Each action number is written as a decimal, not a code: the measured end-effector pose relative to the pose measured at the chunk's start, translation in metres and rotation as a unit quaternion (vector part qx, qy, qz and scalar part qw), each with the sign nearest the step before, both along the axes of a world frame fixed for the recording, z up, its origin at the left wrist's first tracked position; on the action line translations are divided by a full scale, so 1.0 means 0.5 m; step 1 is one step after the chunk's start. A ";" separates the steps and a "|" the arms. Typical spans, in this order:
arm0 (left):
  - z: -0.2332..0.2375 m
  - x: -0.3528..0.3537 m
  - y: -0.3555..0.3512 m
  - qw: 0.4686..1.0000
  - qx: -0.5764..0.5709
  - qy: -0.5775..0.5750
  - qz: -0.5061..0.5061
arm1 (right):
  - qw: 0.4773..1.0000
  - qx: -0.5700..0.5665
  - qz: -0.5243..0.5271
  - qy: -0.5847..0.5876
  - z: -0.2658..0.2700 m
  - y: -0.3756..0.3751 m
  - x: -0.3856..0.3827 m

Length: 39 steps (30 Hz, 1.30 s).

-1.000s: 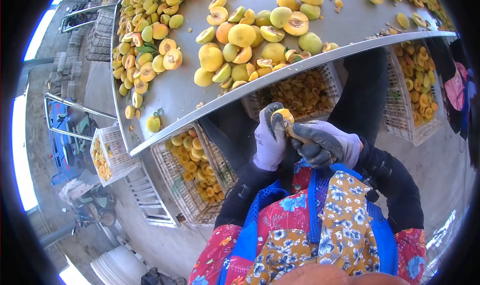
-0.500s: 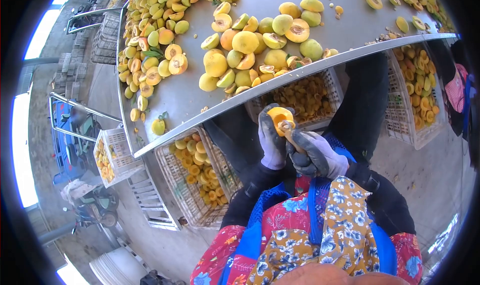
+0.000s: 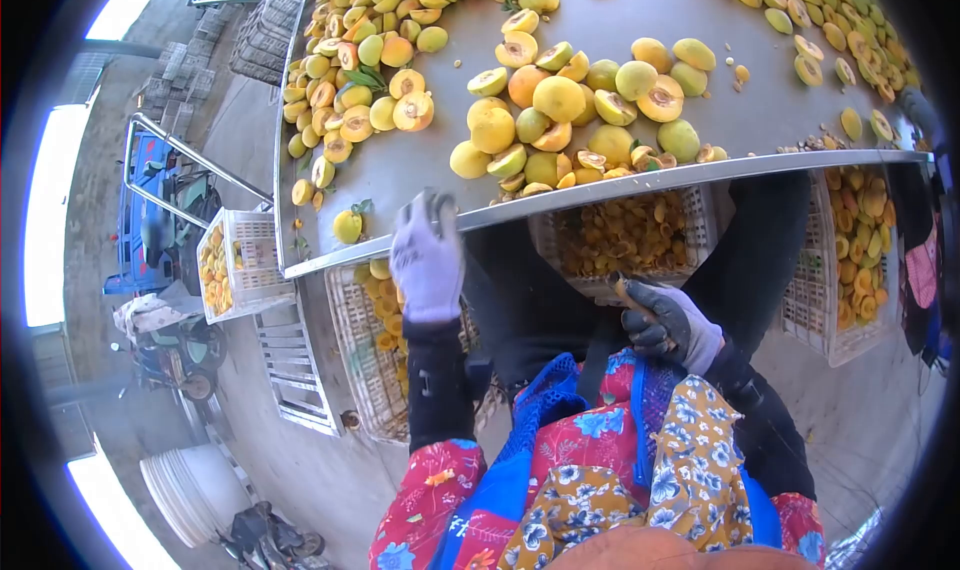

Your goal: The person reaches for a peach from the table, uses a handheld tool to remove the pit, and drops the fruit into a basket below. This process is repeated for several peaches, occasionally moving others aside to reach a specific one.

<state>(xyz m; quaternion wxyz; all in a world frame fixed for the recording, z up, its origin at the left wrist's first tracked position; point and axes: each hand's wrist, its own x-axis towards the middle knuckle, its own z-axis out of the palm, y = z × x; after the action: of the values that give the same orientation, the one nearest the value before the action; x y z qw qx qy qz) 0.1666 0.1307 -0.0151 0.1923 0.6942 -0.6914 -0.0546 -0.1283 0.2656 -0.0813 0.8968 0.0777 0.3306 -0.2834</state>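
Note:
My left hand [image 3: 430, 260], in a lavender glove with dark fingers, is raised at the near edge of the metal table [image 3: 380, 195]. Its fingers point away from me and look stretched out, slightly blurred; no fruit shows in them. A single yellow peach with a leaf [image 3: 348, 226] lies just left of it. In front of my lap, my right hand [image 3: 668, 322] is closed around a slim wooden-handled tool [image 3: 634, 296], whose working end I cannot make out. A pile of whole and cut peaches [image 3: 558, 100] lies on the table ahead of both hands.
Below the table edge stand a crate of peach halves [image 3: 342, 305] at left, one between my legs [image 3: 705, 218] and one at right [image 3: 818, 270]. Another white crate [image 3: 262, 255] stands beyond the table's left end. More peaches [image 3: 330, 95] cover the table's far left.
My left hand has left the peach half it held by my right hand and moved left to the table edge. The tool stays in my right hand, now lower. The view has shifted.

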 end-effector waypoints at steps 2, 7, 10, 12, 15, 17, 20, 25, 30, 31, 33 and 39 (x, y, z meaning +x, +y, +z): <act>-0.010 -0.075 -0.081 0.990 0.132 -0.044 -0.001 | 0.997 -0.021 0.017 0.068 0.025 -0.002 0.007; -0.079 -0.108 -0.154 0.973 0.174 0.136 -0.070 | 0.975 -0.093 0.028 0.198 0.067 0.007 0.008; -0.076 -0.112 -0.132 0.947 0.088 0.294 -0.094 | 0.954 -0.166 -0.017 0.247 0.092 0.008 0.023; -0.075 -0.118 -0.097 0.886 0.063 0.447 -0.107 | 0.811 -0.379 -0.004 0.447 0.087 0.006 0.036; -0.003 -0.147 -0.010 0.707 0.166 0.680 -0.099 | 0.588 -0.539 0.032 0.602 0.147 -0.021 0.052; 0.016 -0.148 0.025 0.704 0.272 0.645 -0.123 | 0.518 -0.576 0.050 0.630 0.159 -0.033 0.061; -0.046 -0.156 0.073 0.644 0.280 0.706 -0.091 | 0.431 -0.598 0.090 0.669 0.163 -0.036 0.076; -0.030 -0.169 0.119 0.625 0.298 0.711 -0.124 | 0.381 -0.602 0.151 0.686 0.155 -0.020 0.078; -0.027 -0.185 0.143 0.691 0.245 0.668 -0.130 | 0.414 -0.594 0.181 0.665 0.144 -0.007 0.077; -0.033 -0.186 0.149 0.706 0.234 0.656 -0.130 | 0.421 -0.594 0.188 0.659 0.142 -0.003 0.077; -0.045 -0.192 0.161 0.741 0.196 0.629 -0.128 | 0.409 -0.627 0.180 0.638 0.145 0.002 0.077; -0.052 -0.214 0.173 0.837 0.056 0.520 -0.161 | 0.809 -0.411 0.081 0.412 0.164 -0.001 0.080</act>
<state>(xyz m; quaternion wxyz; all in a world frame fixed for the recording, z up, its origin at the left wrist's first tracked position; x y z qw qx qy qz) 0.0598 0.2171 -0.0410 0.4724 0.4528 -0.5874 -0.4763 -0.0881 0.2650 0.0005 0.6447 -0.4489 0.5267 -0.3246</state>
